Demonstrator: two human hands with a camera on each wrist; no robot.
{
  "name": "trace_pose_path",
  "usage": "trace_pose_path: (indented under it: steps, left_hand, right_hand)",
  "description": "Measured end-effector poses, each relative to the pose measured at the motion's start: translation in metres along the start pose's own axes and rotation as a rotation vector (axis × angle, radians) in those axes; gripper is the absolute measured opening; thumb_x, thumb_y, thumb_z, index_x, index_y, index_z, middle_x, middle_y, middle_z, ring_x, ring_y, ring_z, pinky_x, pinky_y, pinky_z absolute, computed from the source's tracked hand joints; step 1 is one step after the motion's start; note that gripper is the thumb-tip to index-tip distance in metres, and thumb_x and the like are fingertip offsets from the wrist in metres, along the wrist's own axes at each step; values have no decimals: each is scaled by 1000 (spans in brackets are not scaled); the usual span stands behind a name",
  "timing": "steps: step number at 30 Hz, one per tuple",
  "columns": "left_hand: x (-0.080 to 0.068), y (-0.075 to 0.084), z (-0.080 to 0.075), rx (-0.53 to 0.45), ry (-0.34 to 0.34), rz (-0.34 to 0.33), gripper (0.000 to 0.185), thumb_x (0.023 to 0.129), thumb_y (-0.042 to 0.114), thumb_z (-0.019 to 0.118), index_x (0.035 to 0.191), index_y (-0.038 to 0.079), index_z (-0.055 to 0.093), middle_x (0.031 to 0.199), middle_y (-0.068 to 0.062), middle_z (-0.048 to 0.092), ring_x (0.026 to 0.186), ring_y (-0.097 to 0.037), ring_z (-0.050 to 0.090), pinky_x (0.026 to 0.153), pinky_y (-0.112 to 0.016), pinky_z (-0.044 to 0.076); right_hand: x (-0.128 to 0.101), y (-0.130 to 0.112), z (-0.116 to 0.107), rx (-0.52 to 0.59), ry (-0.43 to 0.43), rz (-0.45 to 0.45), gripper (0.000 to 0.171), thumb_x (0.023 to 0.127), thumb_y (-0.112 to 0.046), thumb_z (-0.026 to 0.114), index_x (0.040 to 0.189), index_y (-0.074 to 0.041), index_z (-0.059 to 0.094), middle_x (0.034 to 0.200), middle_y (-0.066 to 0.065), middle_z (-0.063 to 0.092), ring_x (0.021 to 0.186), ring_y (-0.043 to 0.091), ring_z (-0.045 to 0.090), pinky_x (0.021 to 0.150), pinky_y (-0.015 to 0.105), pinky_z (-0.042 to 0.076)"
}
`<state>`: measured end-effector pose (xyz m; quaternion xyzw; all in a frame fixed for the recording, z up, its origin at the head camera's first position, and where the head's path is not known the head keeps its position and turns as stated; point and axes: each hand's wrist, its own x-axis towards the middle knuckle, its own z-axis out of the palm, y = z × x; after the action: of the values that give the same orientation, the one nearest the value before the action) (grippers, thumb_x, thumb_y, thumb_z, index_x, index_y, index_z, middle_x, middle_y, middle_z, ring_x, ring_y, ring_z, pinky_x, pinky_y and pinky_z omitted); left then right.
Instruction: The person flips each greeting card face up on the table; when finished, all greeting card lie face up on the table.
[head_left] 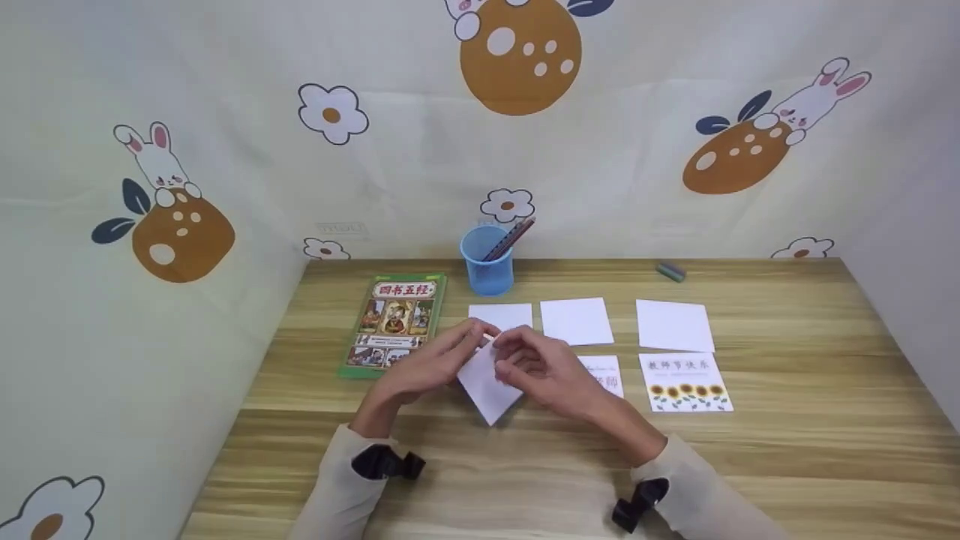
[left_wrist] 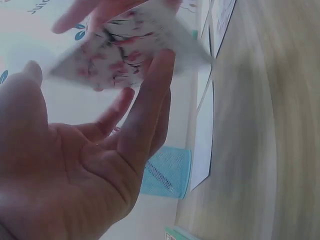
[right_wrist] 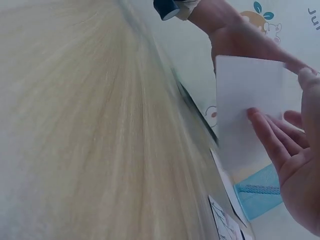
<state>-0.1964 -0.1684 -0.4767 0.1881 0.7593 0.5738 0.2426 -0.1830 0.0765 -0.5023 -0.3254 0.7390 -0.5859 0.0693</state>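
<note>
A white card [head_left: 487, 386] is held tilted like a diamond just above the wooden table [head_left: 787, 450], between both hands. My left hand [head_left: 439, 360] holds its upper left edge with the fingertips. My right hand [head_left: 536, 367] pinches its right side. In the left wrist view the card [left_wrist: 130, 50] shows a floral printed face, with the left hand's fingers [left_wrist: 150, 100] against it. In the right wrist view the card's [right_wrist: 247, 110] blank side shows, with the right hand's fingers [right_wrist: 270, 140] behind it and the thumb at its edge.
A green picture book [head_left: 394, 322] lies at left. A blue pen cup [head_left: 487, 262] with pencils stands behind it. Three blank white cards [head_left: 576, 320] lie in a row. A sunflower card [head_left: 686, 381] and a half-hidden card [head_left: 609, 373] lie nearer. A small grey object [head_left: 670, 271] sits at back right.
</note>
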Motion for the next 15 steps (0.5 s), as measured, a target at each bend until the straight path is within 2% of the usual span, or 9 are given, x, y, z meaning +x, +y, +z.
trace_pose_path:
  steps: [3, 5, 8, 10, 12, 15]
  left_hand:
    - [2, 0, 3, 17, 9, 22, 46, 117, 46, 40, 144, 14, 60, 129, -15, 66, 96, -18, 67, 72, -25, 53]
    - [3, 1, 5, 4, 28, 13, 46, 116, 46, 43, 146, 15, 59, 133, -16, 65, 97, -22, 66, 70, -27, 56]
    - [2, 2, 5, -96, 48, -26, 48, 117, 47, 41, 153, 18, 54, 138, -20, 63, 101, -34, 75, 72, -38, 67]
    - [1, 2, 5, -181, 52, -44, 46, 118, 42, 40, 157, 20, 48, 141, -24, 62, 104, -43, 78, 76, -50, 68]
    - [0, 3, 4, -242, 50, -48, 43, 118, 35, 44, 159, 20, 46, 140, -25, 63, 106, -46, 79, 82, -55, 67]
    - [1, 2, 2, -245, 65, -15, 46, 114, 22, 56, 159, 19, 46, 134, -23, 66, 106, -41, 80, 84, -56, 67]
  right_hand:
    - [1, 0, 1, -37, 1, 12, 40, 100, -29, 80, 130, -9, 63, 113, 7, 74, 97, 16, 75, 86, 31, 65]
    - [1, 0, 1, -90, -12, 12, 49, 96, -34, 85, 133, -11, 62, 110, 10, 72, 93, 15, 72, 83, 30, 64]
    - [0, 2, 2, -183, -42, -2, 66, 89, -44, 90, 139, -14, 60, 109, 9, 68, 93, 15, 68, 80, 31, 62]
    - [0, 3, 2, -244, -52, -20, 71, 87, -47, 91, 143, -16, 59, 110, 5, 66, 95, 14, 65, 82, 32, 62]
    - [0, 3, 2, -276, -51, -35, 68, 90, -43, 89, 144, -17, 58, 111, 1, 64, 99, 13, 64, 86, 33, 62]
    - [-1, 2, 1, -241, -24, -38, 54, 96, -22, 81, 145, -18, 58, 119, 2, 66, 107, 14, 65, 91, 34, 63]
